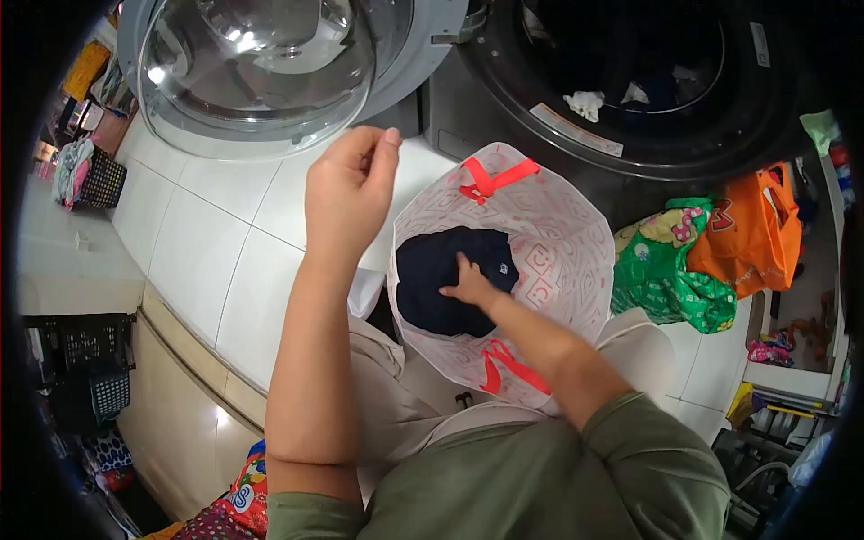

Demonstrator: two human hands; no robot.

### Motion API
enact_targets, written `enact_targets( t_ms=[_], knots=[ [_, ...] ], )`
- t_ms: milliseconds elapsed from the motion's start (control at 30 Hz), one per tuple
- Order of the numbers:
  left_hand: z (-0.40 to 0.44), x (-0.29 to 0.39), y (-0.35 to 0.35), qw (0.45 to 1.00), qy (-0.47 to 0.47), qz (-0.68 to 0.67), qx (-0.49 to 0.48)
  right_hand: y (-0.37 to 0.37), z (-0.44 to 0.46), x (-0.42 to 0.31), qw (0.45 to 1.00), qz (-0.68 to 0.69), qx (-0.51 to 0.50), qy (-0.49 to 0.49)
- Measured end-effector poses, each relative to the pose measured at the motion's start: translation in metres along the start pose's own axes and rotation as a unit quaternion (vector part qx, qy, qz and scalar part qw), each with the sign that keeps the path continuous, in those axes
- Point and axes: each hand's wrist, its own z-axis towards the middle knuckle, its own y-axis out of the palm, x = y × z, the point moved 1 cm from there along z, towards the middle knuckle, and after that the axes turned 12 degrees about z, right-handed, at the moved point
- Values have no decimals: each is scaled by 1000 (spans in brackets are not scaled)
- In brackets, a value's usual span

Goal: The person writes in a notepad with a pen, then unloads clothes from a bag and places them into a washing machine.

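A white laundry bag [562, 261] with a pink-red line pattern and red handles stands with its mouth wide between my legs. Inside it lies a folded dark navy garment [427, 279] with a small white mark near its right side. My right hand [472, 286] reaches into the bag and rests on the garment, thumb and a finger spread apart; its other fingers are hard to make out. Above the bag's left rim, my left hand [354, 184] is raised with its fingers curled into a fist. Nothing shows in it.
A round glass washer door [261, 90] hangs open at upper left. A dark front-loader opening [630, 126] with laundry inside is at upper right. Green [670, 270] and orange [751, 234] bags stand right of the laundry bag. A black basket [102, 180] with clothes sits far left.
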Motion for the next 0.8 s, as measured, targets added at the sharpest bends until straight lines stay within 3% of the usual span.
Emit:
enact_targets(
  t_ms=[33, 133, 200, 233, 333, 433, 567, 600, 633, 667, 733, 767, 800],
  knots=[
    [1, -1, 1, 1000, 5, 0, 0, 23, 2, 10, 983, 117, 140, 1],
    [-3, -3, 2, 1000, 13, 2, -21, 45, 10, 1, 901, 328, 229, 168],
    [-1, -4, 3, 999, 17, 0, -30, 32, 26, -2, 895, 357, 123, 237],
    [-1, -1, 3, 999, 22, 7, -28, 25, 30, -4, 888, 368, 68, 269],
    [-5, 3, 1, 998, 48, 27, -23, -2, 26, -18, 930, 112, 173, 306],
    [-8, 4, 3, 996, 83, 26, -19, 14, 25, 3, 970, 96, 100, 201],
    [-8, 5, 3, 994, 92, 45, -38, 8, 27, -9, 991, 117, 68, -11],
    [-8, 2, 5, 994, 91, 42, -44, -14, 20, -27, 982, 161, 73, -57],
    [-7, 1, 3, 994, 91, 40, -50, -52, 3, -59, 939, 343, -23, 19],
    [-5, 2, -2, 986, 33, 28, -158, -91, -6, -88, 943, 321, -59, 70],
    [-10, -6, 3, 971, 100, 25, -217, -156, -27, -130, 921, 379, -76, 48],
    [-16, -7, 6, 959, 133, 22, -249, -188, -50, -155, 856, 501, -125, 0],
    [-21, -1, 9, 935, 132, 6, -330, -214, -78, -191, 822, 559, -112, -8]
  ],
)
